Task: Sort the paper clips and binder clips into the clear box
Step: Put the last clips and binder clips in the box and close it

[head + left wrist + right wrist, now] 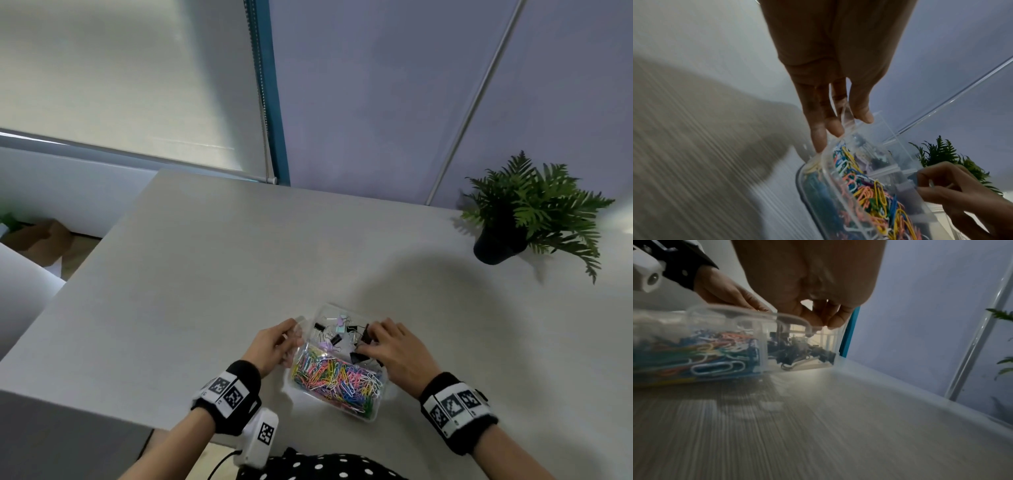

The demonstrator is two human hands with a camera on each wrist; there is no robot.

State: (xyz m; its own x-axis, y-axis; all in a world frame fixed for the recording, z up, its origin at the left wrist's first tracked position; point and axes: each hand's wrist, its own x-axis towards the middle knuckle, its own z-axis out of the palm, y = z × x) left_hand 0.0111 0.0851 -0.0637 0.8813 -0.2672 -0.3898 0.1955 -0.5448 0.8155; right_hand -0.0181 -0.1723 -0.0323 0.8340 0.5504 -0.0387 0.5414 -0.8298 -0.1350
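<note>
We see the box [383, 395] on the table [205, 274], paper clips [337, 378] filling its near compartment, binder clips [337, 334] the far one. Our left hand [274, 344] grips the box's left rim. Our right hand [394, 353] pinches a black binder clip [358, 357] over the divider.

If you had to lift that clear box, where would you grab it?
Probably by its two long side walls, one hand from each side, as the left hand holds the clear box now. Its top is open and the paper clips are loose, so keep it level.
</note>
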